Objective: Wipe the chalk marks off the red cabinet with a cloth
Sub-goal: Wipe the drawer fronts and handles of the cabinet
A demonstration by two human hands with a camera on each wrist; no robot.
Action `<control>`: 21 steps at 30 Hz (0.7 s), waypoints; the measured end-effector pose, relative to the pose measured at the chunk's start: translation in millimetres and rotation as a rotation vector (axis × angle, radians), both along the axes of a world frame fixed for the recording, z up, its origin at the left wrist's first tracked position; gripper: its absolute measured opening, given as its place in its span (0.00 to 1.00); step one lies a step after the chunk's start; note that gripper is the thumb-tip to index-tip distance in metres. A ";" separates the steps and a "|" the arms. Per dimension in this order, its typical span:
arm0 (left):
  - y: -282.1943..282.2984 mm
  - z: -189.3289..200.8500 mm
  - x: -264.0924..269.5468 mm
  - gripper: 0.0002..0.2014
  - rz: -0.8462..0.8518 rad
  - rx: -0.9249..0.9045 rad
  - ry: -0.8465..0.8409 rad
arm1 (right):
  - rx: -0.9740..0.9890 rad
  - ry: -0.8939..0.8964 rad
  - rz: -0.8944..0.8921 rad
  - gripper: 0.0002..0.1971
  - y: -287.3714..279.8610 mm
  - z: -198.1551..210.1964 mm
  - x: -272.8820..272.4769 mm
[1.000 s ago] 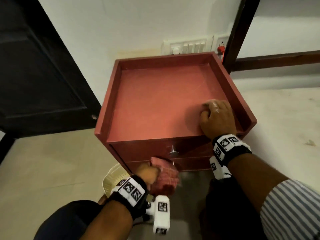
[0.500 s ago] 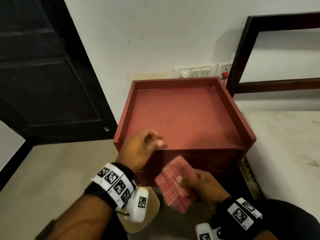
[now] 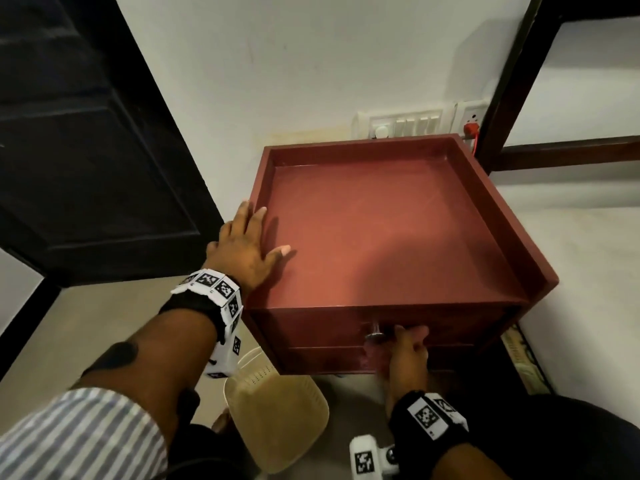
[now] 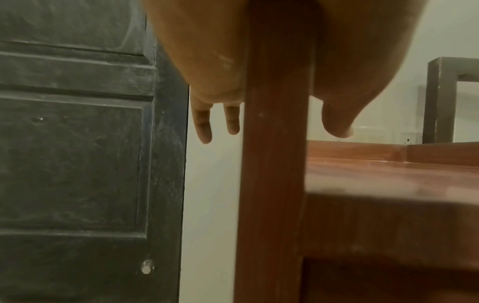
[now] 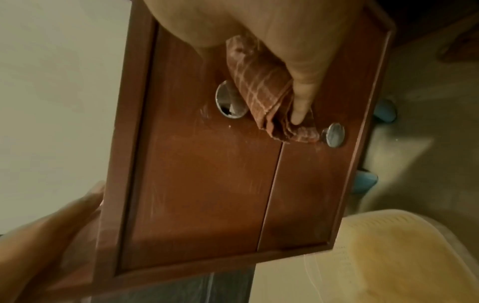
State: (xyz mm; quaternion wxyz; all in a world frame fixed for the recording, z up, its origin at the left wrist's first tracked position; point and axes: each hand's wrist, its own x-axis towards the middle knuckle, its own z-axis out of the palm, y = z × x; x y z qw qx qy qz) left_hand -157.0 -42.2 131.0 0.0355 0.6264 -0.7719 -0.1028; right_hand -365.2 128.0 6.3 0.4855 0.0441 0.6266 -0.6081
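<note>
A cream perforated basket (image 3: 277,414) sits near a black door (image 3: 86,150).

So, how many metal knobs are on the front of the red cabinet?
2. One knob is on the wider panel, left of the cloth; the other knob is on the narrower panel, beside the cloth's corner.

text: none legible | wristbands (image 3: 214,284): black-and-white square code markers only — no letters, no numbers

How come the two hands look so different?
The left hand lies flat with straight fingers on the cabinet's top side rim; the right hand curls round a checked cloth. The left hand holds nothing and sits up high; the right hand presses the cloth low on the drawer front. Both touch the cabinet.
</note>
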 end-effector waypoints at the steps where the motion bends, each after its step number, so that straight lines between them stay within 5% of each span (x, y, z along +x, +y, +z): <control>1: -0.3 -0.2 -0.1 0.45 -0.002 0.004 -0.006 | -0.037 -0.043 -0.037 0.29 2.0 3.1 7.2; 5: -1.6 -0.9 -0.6 0.44 -0.006 -0.003 -0.014 | -0.099 -0.251 -0.189 0.21 5.6 -1.8 12.3; 9: -5.0 -3.9 0.6 0.41 0.007 -0.023 -0.001 | -0.049 -0.184 -0.164 0.12 4.1 -18.4 13.7; 16: -6.5 -7.6 1.1 0.38 0.047 -0.045 0.043 | -0.155 -0.238 -0.080 0.28 8.6 -30.3 13.2; 21: -6.8 -9.3 1.3 0.37 0.055 -0.059 0.068 | -0.125 -0.139 0.109 0.29 -4.0 -25.7 7.0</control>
